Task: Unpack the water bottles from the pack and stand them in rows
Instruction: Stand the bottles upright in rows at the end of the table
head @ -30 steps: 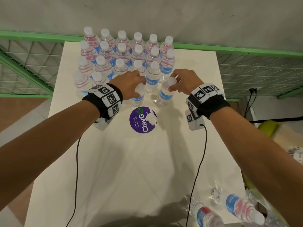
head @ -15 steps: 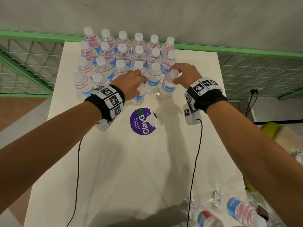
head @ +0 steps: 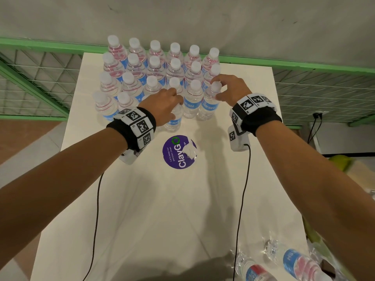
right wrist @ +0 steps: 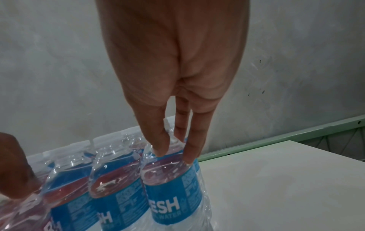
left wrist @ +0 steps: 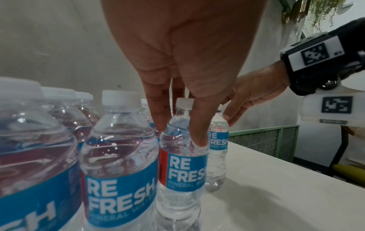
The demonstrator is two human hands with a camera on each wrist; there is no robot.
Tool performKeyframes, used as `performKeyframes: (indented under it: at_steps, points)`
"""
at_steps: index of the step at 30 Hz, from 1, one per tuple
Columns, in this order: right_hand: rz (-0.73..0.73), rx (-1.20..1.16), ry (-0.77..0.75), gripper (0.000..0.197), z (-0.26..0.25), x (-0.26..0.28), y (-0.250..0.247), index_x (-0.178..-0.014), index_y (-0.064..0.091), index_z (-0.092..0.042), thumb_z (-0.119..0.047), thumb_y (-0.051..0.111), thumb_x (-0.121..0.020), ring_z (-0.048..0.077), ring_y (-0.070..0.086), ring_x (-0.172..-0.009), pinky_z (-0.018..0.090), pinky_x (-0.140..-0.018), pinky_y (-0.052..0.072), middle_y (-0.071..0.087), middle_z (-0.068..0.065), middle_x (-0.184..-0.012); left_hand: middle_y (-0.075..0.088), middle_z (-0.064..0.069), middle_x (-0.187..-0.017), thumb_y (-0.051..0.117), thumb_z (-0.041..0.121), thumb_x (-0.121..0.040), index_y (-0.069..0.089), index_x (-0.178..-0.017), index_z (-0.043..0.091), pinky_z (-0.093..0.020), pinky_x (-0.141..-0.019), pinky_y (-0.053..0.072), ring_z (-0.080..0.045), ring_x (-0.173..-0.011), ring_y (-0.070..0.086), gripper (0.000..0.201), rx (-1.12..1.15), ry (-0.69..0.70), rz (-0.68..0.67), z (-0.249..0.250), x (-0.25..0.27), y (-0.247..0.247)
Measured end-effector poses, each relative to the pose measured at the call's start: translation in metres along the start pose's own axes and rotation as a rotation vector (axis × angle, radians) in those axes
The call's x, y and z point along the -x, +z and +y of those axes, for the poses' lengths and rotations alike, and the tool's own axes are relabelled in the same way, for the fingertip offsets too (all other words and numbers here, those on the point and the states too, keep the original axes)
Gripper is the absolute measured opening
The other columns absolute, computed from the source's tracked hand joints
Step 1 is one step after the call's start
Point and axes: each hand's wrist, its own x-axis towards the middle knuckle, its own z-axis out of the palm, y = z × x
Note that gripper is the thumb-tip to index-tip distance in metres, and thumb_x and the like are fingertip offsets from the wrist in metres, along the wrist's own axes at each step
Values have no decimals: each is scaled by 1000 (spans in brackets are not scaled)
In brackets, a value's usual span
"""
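Nearest the person, two bottles (head: 296,262) lie on their sides at the table's (head: 142,209) near right corner, seen only by the head camera. Mid-table sits a round purple sticker (head: 178,152). Toward the far edge stand the rows of bottles (head: 154,63), where the left hand (head: 162,106) grips a front-row bottle (left wrist: 183,150) by its shoulder, fingers curled, and the right hand (head: 231,89) pinches the end bottle (right wrist: 173,184) near its neck; only the wrist views show the fingertips.

I count clear, white-capped, blue-labelled water bottles (head: 175,67) standing upright in tight rows at the table's far end; two more bottles (head: 294,260) lie on their sides by the near right corner.
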Motion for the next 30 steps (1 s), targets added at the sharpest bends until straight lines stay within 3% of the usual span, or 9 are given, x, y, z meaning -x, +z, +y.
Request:
performKeyframes:
  at_steps: [2, 7, 15, 18, 21, 23, 26, 30]
  points:
    - [-4, -7, -2, 46, 1, 0, 0, -121, 59, -13, 0, 67, -78, 16, 50, -96, 19, -81, 32, 61, 10, -121, 47, -15, -120, 66, 11, -83, 49, -127, 10, -44, -86, 45, -33, -110, 47, 48, 8, 2, 1, -1, -1, -1]
    - [-11, -1, 2, 46, 1, -1, 0, -121, 57, -14, 1, 66, -78, 25, 55, -110, 20, -82, 33, 60, 10, -122, 47, -14, -121, 65, 13, -83, 48, -128, 12, -43, -86, 44, -32, -112, 46, 48, 5, -2, -5, -2, -1, 0]
    - [-21, -71, 52, 64, 3, 11, -2, -136, 44, -22, -4, 67, -79, 23, 56, -104, 22, -83, 37, 54, 12, -128, 46, -14, -122, 68, 15, -81, 48, -126, 13, -43, -87, 44, -32, -111, 47, 49, 10, 17, -10, -3, -2, 0]
    - [14, -141, 75, 62, 5, 32, -9, -135, 42, -24, -9, 67, -81, 19, 52, -92, 28, -84, 44, 52, 13, -129, 45, -13, -124, 68, 18, -81, 46, -128, 15, -44, -89, 44, -32, -114, 46, 51, -7, 10, -27, -1, -2, 0]
    - [44, -275, 100, 56, 2, 67, -22, -132, 45, -26, -15, 68, -82, 22, 55, -90, 40, -95, 50, 52, 7, -122, 43, -15, -130, 67, 21, -82, 41, -134, 14, -48, -94, 42, -34, -120, 41, 58, -63, 18, 8, 9, -1, 0]
    - [53, -364, 116, 52, -2, 100, -31, -130, 48, -25, -17, 68, -82, 23, 58, -91, 44, -92, 53, 50, 3, -116, 42, -18, -134, 66, 23, -83, 41, -135, 12, -51, -99, 36, -36, -125, 36, 59, -138, 68, 77, 25, 2, 1]
    - [83, -468, 140, 46, 0, 163, -44, -126, 54, -21, -16, 68, -83, 22, 60, -102, 39, -87, 56, 52, 5, -119, 43, -18, -133, 64, 24, -84, 47, -131, 10, -50, -102, 30, -36, -128, 33, 52, -120, 199, 127, 69, 12, 9]
    - [111, -508, 234, 40, 18, 256, -49, -122, 57, -24, -20, 68, -84, 19, 65, -97, 35, -87, 57, 56, 4, -121, 47, -12, -130, 58, 27, -89, 52, -125, 13, -45, -98, 38, -33, -122, 42, 39, -84, 525, -30, 154, 46, 39]
